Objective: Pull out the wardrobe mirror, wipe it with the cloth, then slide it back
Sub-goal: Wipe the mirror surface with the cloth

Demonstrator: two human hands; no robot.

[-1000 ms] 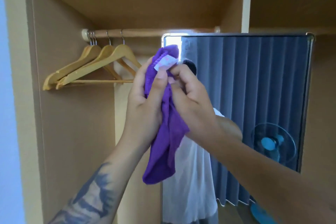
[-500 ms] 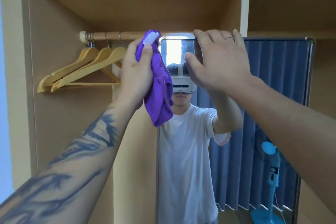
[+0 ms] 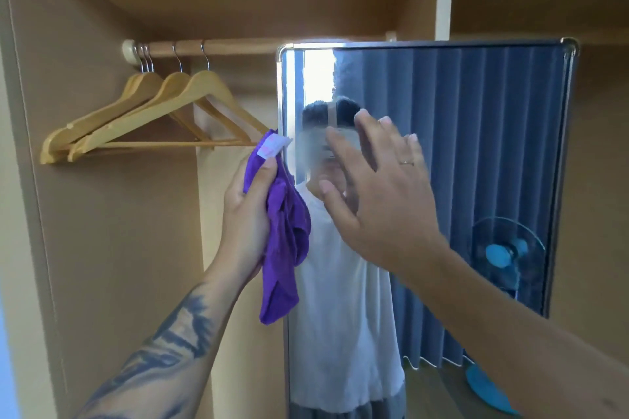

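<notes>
Fingers of the left hand [image 3: 252, 214] are gripping the purple cloth [image 3: 286, 241] beside the mirror [image 3: 476, 146] at frame centre. Spread right hand [image 3: 377, 194] is hovering before the glass, with wooden hangers [image 3: 149, 112] hanging upper left.

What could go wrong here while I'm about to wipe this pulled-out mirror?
The bare right hand is spread open in front of the mirror glass, so it may leave fresh prints. The purple cloth hangs bunched in the left hand at the mirror's left edge, and could snag the wooden hangers beside it.
</notes>
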